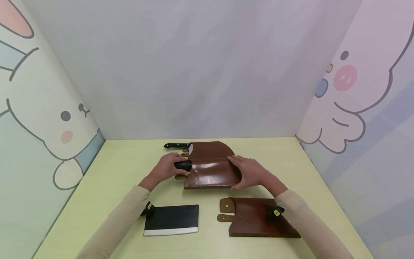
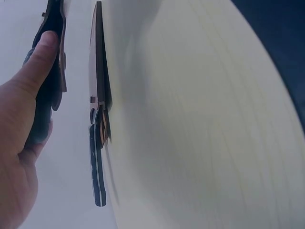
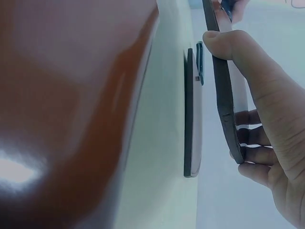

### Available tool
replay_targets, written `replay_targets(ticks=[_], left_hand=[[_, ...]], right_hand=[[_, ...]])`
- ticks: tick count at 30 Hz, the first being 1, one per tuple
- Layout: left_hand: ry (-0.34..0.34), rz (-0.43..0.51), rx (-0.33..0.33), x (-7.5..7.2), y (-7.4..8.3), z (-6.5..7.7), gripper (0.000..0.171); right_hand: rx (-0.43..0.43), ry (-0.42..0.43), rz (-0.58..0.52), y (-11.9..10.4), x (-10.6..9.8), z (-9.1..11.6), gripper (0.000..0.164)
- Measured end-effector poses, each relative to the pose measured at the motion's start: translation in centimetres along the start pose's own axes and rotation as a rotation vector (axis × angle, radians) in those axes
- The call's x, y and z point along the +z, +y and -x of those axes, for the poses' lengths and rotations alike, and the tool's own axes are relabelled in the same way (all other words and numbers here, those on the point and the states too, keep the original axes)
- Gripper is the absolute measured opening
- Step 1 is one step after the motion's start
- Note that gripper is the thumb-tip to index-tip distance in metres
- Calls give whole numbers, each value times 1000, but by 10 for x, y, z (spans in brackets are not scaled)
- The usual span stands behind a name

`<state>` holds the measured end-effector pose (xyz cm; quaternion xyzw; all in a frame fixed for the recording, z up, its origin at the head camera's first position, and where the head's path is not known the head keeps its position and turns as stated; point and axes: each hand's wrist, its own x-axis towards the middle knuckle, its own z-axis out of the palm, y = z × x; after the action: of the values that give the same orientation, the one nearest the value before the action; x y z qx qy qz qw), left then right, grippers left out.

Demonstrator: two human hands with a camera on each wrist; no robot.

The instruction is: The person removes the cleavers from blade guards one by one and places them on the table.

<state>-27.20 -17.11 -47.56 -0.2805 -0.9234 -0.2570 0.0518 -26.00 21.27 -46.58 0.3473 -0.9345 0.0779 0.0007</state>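
Note:
My left hand (image 1: 167, 167) grips a black knife handle (image 1: 183, 165) that sticks out of the left end of a glossy brown leather sheath (image 1: 211, 176); the blade is hidden inside. My right hand (image 1: 250, 172) holds this sheath by its right edge, the thumb (image 3: 221, 43) on the near edge and the fingers round the far side. In both wrist views the sheath is up off the table. Behind it lies a second brown sheath (image 1: 210, 146), with a black riveted knife handle (image 1: 177, 145) out at its left end.
On the pale yellow table (image 1: 129, 154), a cleaver with a black blade (image 1: 173, 216) and bright edge lies front left, its handle partly behind my left sleeve. A third brown sheath (image 1: 252, 219) with strap tabs lies front right, partly under my right forearm. Walls stand behind and at both sides.

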Motion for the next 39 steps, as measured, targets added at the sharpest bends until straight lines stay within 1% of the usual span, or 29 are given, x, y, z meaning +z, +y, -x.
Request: replay_targets(ticks=[4,7,10,13,17,25,32,39], left_hand=[[-1,5,-7,-1,0,2,56],[23,13,2,1,1,4,53],[57,6,24,2,0,5,46],[86,-11,44,4,0,7,38],[107,-37,54,5,1,8,34],[108,-41,56,8,-3,11,34],[120,-34,58,5,-10,15,34],[102,-49,75,3,-11,14,36]], right_hand=[[-3,4,-2,0,2,1,120],[1,-2,-11,-1,2,2,120],[6,-9,-23,-3,2,2,120],[10,-13,-30,-5,2,3,120],[22,-25,-41,-7,2,5,120],[28,-34,-50,-6,6,7,120],[29,-24,-48,-1,7,12,119],[47,-40,-83,0,8,14,119]])
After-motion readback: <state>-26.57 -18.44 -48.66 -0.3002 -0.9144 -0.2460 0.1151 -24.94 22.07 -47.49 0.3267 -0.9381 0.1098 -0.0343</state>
